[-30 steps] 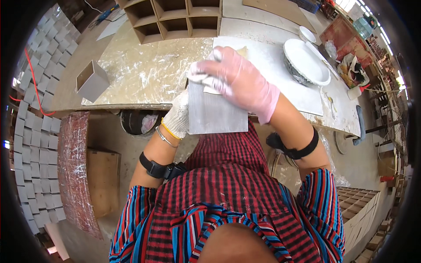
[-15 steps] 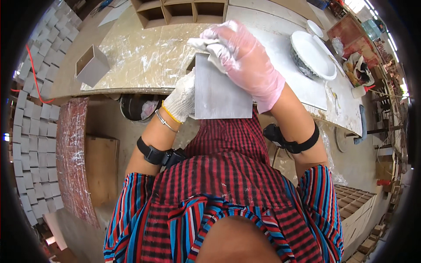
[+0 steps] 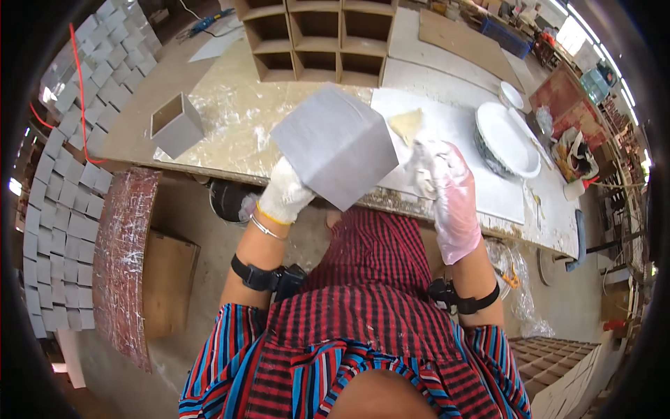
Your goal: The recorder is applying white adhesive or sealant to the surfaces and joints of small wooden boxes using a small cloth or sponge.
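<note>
Striped sleeves [image 3: 234,349], red-and-black checked apron [image 3: 370,307]

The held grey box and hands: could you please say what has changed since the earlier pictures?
The right hand has left the held grey box, moving rightward and backward with its white cloth. The box is turned, two sides showing. The left hand still holds it; the other box stays put.

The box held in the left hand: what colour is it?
The box is grey, showing best in the head view.

The grey box [image 3: 338,143] hides the fingers of the left hand [image 3: 285,193]; the right hand [image 3: 450,188] is blurred; the top edge crops the divided shelf [image 3: 317,54].
</note>
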A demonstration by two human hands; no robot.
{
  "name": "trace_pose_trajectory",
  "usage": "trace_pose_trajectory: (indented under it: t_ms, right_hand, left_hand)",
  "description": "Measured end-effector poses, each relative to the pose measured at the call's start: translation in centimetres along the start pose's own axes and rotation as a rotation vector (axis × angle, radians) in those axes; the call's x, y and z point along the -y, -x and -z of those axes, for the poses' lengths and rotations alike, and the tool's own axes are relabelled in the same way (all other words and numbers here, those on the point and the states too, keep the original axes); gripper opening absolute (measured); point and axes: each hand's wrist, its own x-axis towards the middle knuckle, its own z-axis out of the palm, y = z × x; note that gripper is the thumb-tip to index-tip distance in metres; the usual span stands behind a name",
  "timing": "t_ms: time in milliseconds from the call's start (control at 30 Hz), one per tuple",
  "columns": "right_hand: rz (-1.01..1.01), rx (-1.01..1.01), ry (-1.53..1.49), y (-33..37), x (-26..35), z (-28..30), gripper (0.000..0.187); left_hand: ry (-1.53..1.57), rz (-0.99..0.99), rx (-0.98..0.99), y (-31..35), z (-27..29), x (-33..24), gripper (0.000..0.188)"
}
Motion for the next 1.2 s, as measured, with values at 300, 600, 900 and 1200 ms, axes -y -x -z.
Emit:
trace_pose_trajectory:
  t_ms: [300, 600, 900, 1200]
  right_hand:
    - [-0.008, -0.121, -0.215, -0.2, -5.0, 3.3, 0.026]
    - [-0.018, -0.076, -0.031, 0.0, -2.3, 2.0, 0.022]
    - [1.172, 0.54, 0.883, -3.1, 2.4, -6.3, 0.023]
    - [0.986, 0.454, 0.721, -7.5, 3.5, -5.4, 0.032]
  left_hand:
    - [-0.541, -0.259, -0.039, -0.3, 2.1, -4.0, 0.043]
    - [-0.71, -0.355, 0.007, -1.1, 3.4, -6.5, 0.037]
    - [0.06, 0.109, 0.281, -0.7, 1.9, -6.9, 0.052]
    - [-0.456, -0.288, 0.36, 0.0, 2.2, -7.7, 0.043]
